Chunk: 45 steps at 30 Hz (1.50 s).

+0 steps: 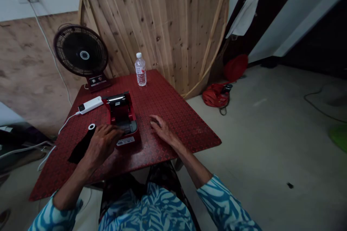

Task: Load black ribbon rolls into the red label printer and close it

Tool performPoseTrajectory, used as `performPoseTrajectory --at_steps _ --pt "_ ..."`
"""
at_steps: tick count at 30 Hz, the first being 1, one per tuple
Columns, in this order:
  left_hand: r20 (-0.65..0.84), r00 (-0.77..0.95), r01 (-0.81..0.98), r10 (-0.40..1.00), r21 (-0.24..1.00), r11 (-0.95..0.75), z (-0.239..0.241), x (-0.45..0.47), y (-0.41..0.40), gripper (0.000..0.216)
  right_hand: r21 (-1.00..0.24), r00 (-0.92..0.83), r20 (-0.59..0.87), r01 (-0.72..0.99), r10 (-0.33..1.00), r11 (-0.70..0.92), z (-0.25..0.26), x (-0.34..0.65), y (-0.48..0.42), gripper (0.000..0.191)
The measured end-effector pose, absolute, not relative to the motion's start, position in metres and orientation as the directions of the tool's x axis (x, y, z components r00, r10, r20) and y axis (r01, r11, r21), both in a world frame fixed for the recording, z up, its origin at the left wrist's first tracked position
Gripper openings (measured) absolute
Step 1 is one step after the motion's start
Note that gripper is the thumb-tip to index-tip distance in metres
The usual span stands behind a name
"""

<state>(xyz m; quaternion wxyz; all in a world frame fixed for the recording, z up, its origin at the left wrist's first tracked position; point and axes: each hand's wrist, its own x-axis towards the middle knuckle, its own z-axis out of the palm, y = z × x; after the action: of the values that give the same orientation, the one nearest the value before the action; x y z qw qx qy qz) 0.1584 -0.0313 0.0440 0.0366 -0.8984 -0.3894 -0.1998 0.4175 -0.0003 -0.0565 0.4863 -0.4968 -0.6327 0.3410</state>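
While behind the printer [122,117]: bottle [140,69], fan [81,52].

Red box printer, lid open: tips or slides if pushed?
The small red box printer is squat, flat-based, so probably slides on the red patterned table rather than tips. Its open lid looks hinged and may flap; the left hand rests on its front.

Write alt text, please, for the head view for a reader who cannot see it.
A seated person's left hand rests on the front of a small red open-lidded printer, the right hand flat on the red patterned tabletop beside it. Nearby are a black roll with white core, a white power block, a clear plastic bottle and a dark desk fan.
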Motion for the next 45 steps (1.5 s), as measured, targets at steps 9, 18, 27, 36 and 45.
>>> performPoseTrajectory --at_steps 9,18,27,36,45 --pt "0.46 0.626 0.694 0.63 0.039 -0.719 0.034 0.16 -0.043 0.023 -0.961 0.046 0.266 0.09 0.963 0.262 0.031 0.343 0.099 0.028" --pt "0.48 0.46 0.67 0.747 0.365 -0.647 0.034 0.147 -0.036 0.022 -0.924 0.03 0.381 0.048 0.924 0.379 -0.013 0.352 0.041 0.017" --pt "0.319 0.102 0.638 0.942 0.706 -0.308 0.029 0.136 0.027 0.055 -0.955 0.031 0.294 -0.027 0.955 0.294 -0.022 0.347 0.036 0.033" --pt "0.095 -0.01 0.363 0.995 0.928 -0.085 0.021 0.141 0.023 0.072 -0.932 -0.022 0.362 0.015 0.932 0.362 -0.023 0.346 0.035 0.04" --pt "-0.086 -0.016 -0.02 0.996 0.996 0.086 0.017 0.137 -0.006 0.067 -0.906 -0.019 -0.038 -0.422 0.999 -0.043 -0.058 0.356 0.02 0.047"
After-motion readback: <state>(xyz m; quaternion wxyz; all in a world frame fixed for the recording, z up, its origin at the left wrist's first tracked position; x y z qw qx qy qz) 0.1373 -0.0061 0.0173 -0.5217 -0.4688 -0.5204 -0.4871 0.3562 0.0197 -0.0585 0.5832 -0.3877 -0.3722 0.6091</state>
